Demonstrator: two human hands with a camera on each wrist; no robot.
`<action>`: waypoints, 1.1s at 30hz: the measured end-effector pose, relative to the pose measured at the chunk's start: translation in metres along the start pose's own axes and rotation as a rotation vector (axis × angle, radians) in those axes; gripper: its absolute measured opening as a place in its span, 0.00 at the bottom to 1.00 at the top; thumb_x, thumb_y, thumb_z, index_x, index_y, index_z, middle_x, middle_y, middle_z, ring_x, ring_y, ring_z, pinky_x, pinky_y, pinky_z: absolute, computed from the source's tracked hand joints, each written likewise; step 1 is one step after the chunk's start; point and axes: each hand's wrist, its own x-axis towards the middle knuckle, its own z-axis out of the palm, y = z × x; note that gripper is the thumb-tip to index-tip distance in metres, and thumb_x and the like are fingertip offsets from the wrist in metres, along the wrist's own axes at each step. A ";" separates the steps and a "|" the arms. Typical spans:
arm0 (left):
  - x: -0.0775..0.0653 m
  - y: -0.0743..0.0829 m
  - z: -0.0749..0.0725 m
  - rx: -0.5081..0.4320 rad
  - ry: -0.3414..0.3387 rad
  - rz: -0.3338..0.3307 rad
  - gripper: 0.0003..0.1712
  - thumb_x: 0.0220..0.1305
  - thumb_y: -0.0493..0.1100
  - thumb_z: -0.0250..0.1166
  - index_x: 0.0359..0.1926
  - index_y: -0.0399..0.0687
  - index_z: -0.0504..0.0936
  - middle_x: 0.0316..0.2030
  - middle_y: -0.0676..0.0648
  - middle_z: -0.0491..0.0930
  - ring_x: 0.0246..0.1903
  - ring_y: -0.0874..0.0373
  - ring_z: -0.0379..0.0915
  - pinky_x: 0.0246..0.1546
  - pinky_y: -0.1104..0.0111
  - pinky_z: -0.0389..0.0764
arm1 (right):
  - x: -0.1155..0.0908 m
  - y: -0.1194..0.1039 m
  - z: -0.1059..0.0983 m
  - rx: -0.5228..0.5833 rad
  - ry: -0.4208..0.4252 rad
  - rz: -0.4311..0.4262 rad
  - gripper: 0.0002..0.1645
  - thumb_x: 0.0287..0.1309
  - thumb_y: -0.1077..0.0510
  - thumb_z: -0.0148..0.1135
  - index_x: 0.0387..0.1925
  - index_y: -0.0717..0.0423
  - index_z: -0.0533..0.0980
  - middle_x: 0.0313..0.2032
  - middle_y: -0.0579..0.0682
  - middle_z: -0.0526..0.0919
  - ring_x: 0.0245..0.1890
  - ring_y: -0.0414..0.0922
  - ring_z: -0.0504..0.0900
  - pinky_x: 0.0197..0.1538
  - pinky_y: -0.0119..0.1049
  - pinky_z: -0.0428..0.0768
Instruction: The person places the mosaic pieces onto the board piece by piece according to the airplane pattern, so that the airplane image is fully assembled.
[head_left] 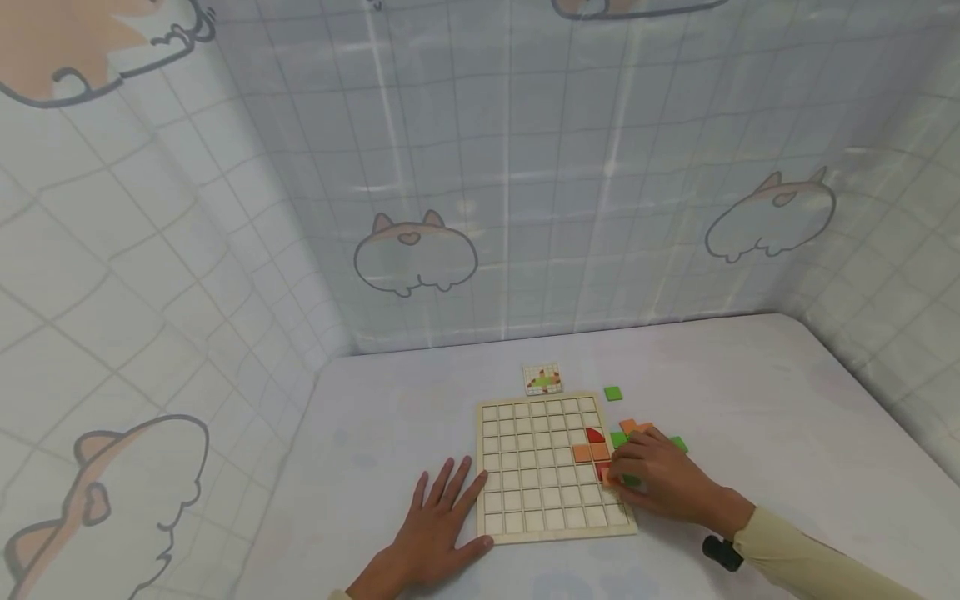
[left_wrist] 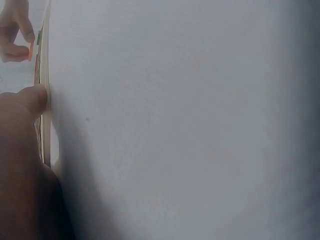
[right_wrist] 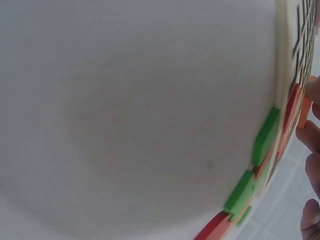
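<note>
A light wooden grid board [head_left: 528, 479] lies on the white table. Spread fingers of my left hand [head_left: 437, 533] rest on the table, with one fingertip and the thumb at the board's left edge. My right hand [head_left: 663, 477] is over the board's right edge, pinching a small orange tile [right_wrist: 304, 111] between thumb and finger. In the grid's right-hand columns sit a red rounded piece [head_left: 595, 435], two orange tiles [head_left: 582, 453] and a red piece [head_left: 602, 470], the last partly covered by the right hand's fingers.
Loose green tiles [right_wrist: 266, 136], orange and red pieces lie along the board's right side, partly under the right hand. One green tile [head_left: 613, 393] lies apart near the far right corner. A small pattern card [head_left: 542, 379] lies behind the board. Fabric walls [head_left: 510, 275] enclose the table.
</note>
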 end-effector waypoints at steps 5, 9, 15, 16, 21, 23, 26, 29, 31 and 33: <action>0.000 0.001 0.000 0.006 -0.007 -0.006 0.49 0.65 0.77 0.40 0.79 0.60 0.47 0.77 0.45 0.40 0.75 0.43 0.31 0.66 0.38 0.39 | 0.012 -0.001 0.005 0.002 0.034 -0.055 0.12 0.43 0.57 0.79 0.29 0.43 0.83 0.34 0.35 0.81 0.37 0.37 0.74 0.40 0.41 0.68; 0.000 0.001 -0.001 0.011 -0.002 0.001 0.48 0.65 0.77 0.40 0.78 0.59 0.49 0.77 0.45 0.41 0.75 0.42 0.32 0.65 0.37 0.41 | 0.016 -0.002 0.009 -0.006 0.033 -0.070 0.12 0.42 0.57 0.80 0.28 0.43 0.82 0.32 0.35 0.80 0.34 0.36 0.72 0.41 0.41 0.67; -0.001 0.002 -0.002 0.016 -0.003 0.000 0.48 0.65 0.77 0.39 0.78 0.59 0.49 0.77 0.45 0.42 0.75 0.43 0.33 0.66 0.38 0.41 | 0.018 -0.004 0.015 -0.023 0.045 -0.080 0.13 0.42 0.56 0.80 0.26 0.42 0.81 0.30 0.35 0.79 0.32 0.36 0.70 0.39 0.38 0.65; -0.001 0.002 -0.002 0.016 -0.003 0.000 0.48 0.65 0.77 0.39 0.78 0.59 0.49 0.77 0.45 0.41 0.75 0.43 0.33 0.66 0.38 0.41 | 0.019 -0.004 0.016 -0.027 0.051 -0.086 0.13 0.42 0.56 0.80 0.26 0.43 0.81 0.30 0.35 0.79 0.32 0.36 0.70 0.38 0.38 0.64; -0.001 0.001 -0.001 0.016 0.014 0.008 0.48 0.65 0.77 0.40 0.78 0.59 0.49 0.77 0.45 0.42 0.75 0.42 0.34 0.65 0.37 0.42 | 0.020 -0.004 0.020 -0.044 0.061 -0.099 0.14 0.41 0.57 0.80 0.26 0.43 0.79 0.31 0.35 0.79 0.32 0.37 0.70 0.39 0.38 0.61; 0.000 0.000 0.001 0.013 0.027 0.014 0.48 0.66 0.77 0.41 0.78 0.59 0.49 0.77 0.45 0.43 0.75 0.42 0.34 0.65 0.37 0.42 | 0.021 -0.004 0.021 -0.042 0.053 -0.099 0.14 0.41 0.58 0.80 0.26 0.43 0.79 0.31 0.35 0.79 0.33 0.37 0.70 0.39 0.38 0.60; 0.000 -0.001 0.004 0.014 0.034 0.015 0.48 0.66 0.77 0.41 0.78 0.59 0.49 0.77 0.45 0.42 0.75 0.42 0.33 0.65 0.37 0.41 | 0.022 -0.005 0.023 -0.025 0.033 -0.105 0.13 0.42 0.59 0.79 0.27 0.44 0.80 0.32 0.36 0.79 0.34 0.38 0.70 0.39 0.38 0.60; 0.001 -0.003 0.007 0.018 0.024 0.010 0.49 0.65 0.78 0.39 0.79 0.60 0.47 0.78 0.46 0.40 0.75 0.43 0.32 0.65 0.37 0.40 | 0.022 -0.005 0.024 -0.014 0.014 -0.107 0.12 0.42 0.61 0.79 0.27 0.44 0.82 0.33 0.36 0.79 0.35 0.39 0.71 0.39 0.38 0.60; 0.002 -0.004 0.008 0.022 0.013 0.003 0.49 0.65 0.78 0.38 0.79 0.61 0.46 0.78 0.47 0.39 0.75 0.44 0.31 0.65 0.37 0.40 | 0.023 -0.005 0.024 -0.008 0.005 -0.097 0.12 0.42 0.61 0.79 0.26 0.44 0.82 0.33 0.37 0.79 0.36 0.39 0.70 0.39 0.38 0.61; 0.002 -0.005 0.008 0.026 0.008 0.000 0.49 0.65 0.78 0.38 0.79 0.62 0.45 0.78 0.47 0.39 0.75 0.44 0.30 0.65 0.37 0.39 | 0.024 -0.005 0.023 -0.006 -0.005 -0.080 0.11 0.43 0.61 0.79 0.26 0.44 0.83 0.34 0.37 0.79 0.36 0.39 0.69 0.39 0.38 0.60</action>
